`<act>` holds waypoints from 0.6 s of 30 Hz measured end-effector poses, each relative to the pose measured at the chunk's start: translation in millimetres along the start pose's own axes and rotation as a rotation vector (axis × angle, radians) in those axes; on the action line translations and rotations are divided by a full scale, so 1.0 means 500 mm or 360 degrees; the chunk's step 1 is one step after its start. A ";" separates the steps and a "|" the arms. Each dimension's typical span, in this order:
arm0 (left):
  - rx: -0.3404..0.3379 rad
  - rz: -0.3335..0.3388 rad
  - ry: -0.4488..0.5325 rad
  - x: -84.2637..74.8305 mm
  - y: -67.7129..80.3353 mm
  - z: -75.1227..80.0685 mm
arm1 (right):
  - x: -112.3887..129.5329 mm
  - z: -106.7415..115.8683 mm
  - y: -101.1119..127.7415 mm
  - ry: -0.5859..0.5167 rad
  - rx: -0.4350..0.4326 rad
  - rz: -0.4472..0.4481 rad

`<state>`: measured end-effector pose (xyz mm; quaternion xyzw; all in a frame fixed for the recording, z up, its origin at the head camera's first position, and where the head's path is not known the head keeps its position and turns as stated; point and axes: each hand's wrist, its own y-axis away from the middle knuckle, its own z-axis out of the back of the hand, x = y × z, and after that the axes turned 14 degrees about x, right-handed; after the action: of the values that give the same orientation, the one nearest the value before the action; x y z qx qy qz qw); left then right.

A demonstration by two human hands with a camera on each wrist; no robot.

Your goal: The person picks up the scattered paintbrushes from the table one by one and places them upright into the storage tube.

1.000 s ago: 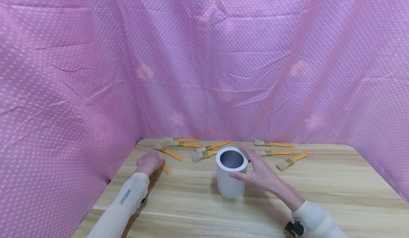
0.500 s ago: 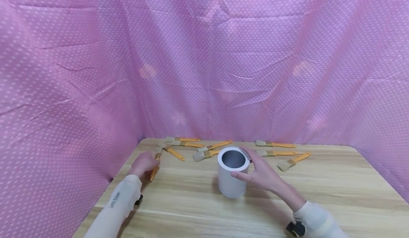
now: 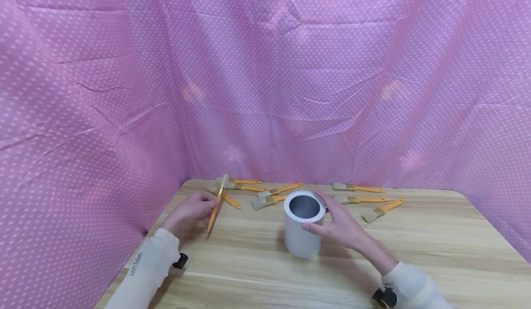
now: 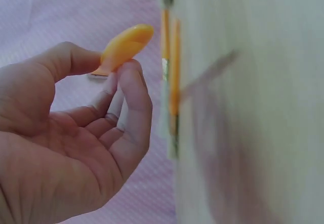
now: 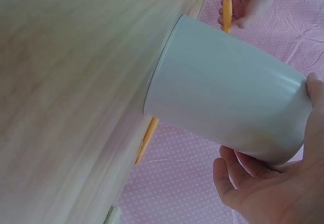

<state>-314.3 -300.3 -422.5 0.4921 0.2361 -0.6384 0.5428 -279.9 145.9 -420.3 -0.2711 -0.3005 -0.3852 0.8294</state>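
A paintbrush (image 3: 213, 213) with a yellow handle is pinched between the thumb and fingertips of my left hand (image 3: 192, 212). It stands nearly upright, bristles at the top, handle end pointing down toward the table. The left wrist view shows the brush's handle (image 4: 125, 46) between thumb and index finger, with the other fingers curled behind. My right hand (image 3: 342, 223) holds a white can (image 3: 302, 240) near its rim, thumb in front and fingers round the far side. The can is upright on the table, its open top showing a grey inside; from the head view I see nothing standing in it.
Several paintbrushes lie along the back of the wooden table (image 3: 249, 272): one brush (image 3: 230, 199) just behind the held one, another brush (image 3: 267, 201) left of the can, and a brush (image 3: 383, 210) beyond the right hand. A pink dotted cloth (image 3: 265, 69) hangs behind.
My left hand has lifted the paintbrush from the table and turned it upright, bristles up, with the wrist drawn back slightly. The right hand and the can have stayed in place.
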 end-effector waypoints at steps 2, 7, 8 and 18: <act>0.0003 -0.0034 -0.0041 -0.016 -0.001 -0.003 | -0.001 0.000 0.000 0.0003 -0.0001 0.0004; 0.0037 -0.0129 -0.0012 -0.057 -0.005 -0.028 | -0.004 0.000 0.000 0.0008 -0.0002 0.0011; 0.0033 -0.0141 0.0000 -0.065 -0.005 -0.033 | -0.003 0.001 -0.001 0.0005 -0.0002 0.0011; -0.0072 -0.0420 -0.0035 -0.141 0.011 -0.078 | -0.007 0.002 -0.002 0.0003 -0.0004 0.0038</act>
<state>-300.0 -236.8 -374.4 0.4373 0.3071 -0.7042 0.4675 -282.8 147.8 -421.9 -0.2753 -0.2959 -0.3759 0.8339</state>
